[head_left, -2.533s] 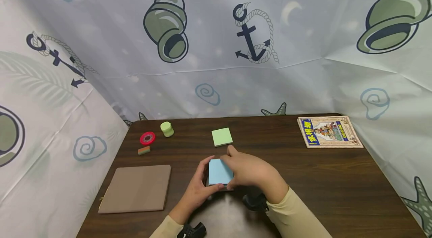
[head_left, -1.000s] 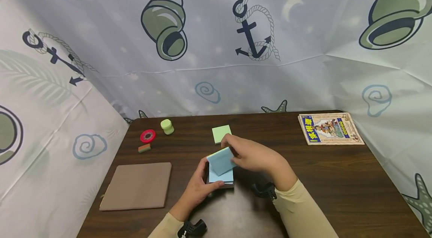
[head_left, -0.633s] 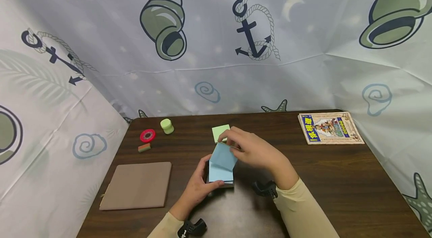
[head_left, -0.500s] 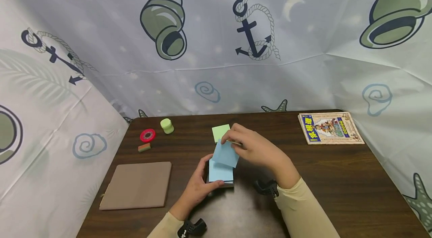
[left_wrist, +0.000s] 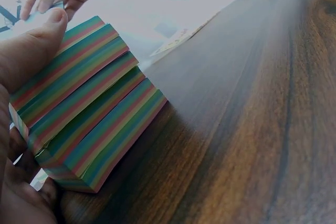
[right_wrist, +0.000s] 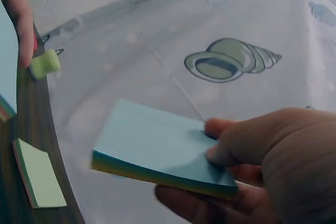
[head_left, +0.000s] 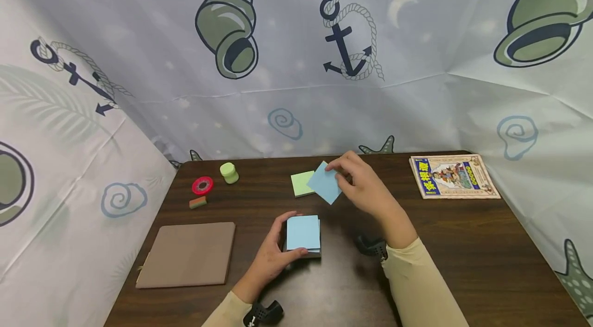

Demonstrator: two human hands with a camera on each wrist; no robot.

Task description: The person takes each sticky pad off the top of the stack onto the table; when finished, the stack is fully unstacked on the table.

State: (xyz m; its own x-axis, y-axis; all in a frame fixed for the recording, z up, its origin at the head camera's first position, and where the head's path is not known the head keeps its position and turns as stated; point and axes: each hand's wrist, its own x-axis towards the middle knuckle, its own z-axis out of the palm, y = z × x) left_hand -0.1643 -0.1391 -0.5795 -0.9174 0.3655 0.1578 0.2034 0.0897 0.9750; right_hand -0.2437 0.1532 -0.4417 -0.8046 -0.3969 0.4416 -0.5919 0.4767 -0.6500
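Note:
My left hand point(head_left: 268, 262) grips a tall stack of sticky note pads point(head_left: 303, 233), thumb at its near edge and fingers round its left side. In the left wrist view the stack point(left_wrist: 97, 98) shows striped, multicoloured sides, with its layers slightly out of line. Beyond it my right hand point(head_left: 366, 190) pinches a thinner sticky note pad point(head_left: 324, 183), blue on top, by one corner above the table. Its edge shades from blue to yellow in the right wrist view point(right_wrist: 157, 142). Just behind this raised pad lies a pale green sticky note pad point(head_left: 301, 184), partly covered by it.
A brown notebook point(head_left: 187, 255) lies at the left. Towards the back left are a red ring-shaped roll point(head_left: 202, 185), a yellow-green spool-shaped thing point(head_left: 229, 173) and a small striped block point(head_left: 197, 202). Illustrated booklets point(head_left: 454, 176) lie back right. A patterned cloth point(head_left: 296, 59) hangs behind the table.
My right hand has lifted the blue-topped sticky note pad off the stack and carried it back and to the right, towards the green pad. The left hand stays on the stack.

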